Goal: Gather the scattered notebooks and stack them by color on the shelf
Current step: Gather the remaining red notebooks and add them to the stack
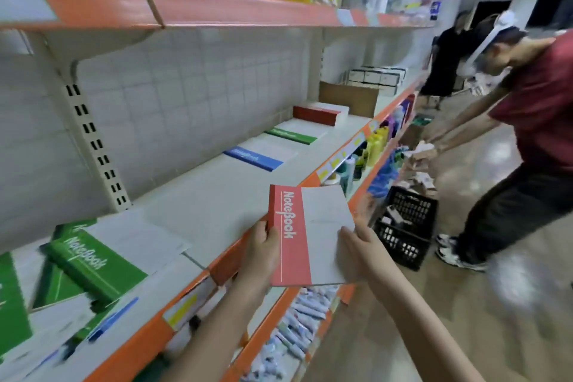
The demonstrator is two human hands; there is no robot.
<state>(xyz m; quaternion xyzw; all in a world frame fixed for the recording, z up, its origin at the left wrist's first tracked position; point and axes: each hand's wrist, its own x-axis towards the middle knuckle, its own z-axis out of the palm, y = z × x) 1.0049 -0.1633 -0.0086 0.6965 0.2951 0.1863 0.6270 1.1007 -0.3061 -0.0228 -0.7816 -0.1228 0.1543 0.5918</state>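
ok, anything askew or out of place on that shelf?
Yes: the green notebooks at the near left lie tilted and overlapping, with a blue one mixed in. Farther along, the blue, green and red piles sit square.

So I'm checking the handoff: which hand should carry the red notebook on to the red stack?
Probably the right hand. The red stack sits farther right along the shelf, and that hand already grips the red notebook on that side; the left hand holds the spine.

Shelf (198,183): notebook stacks (319,115) (red, green, blue).
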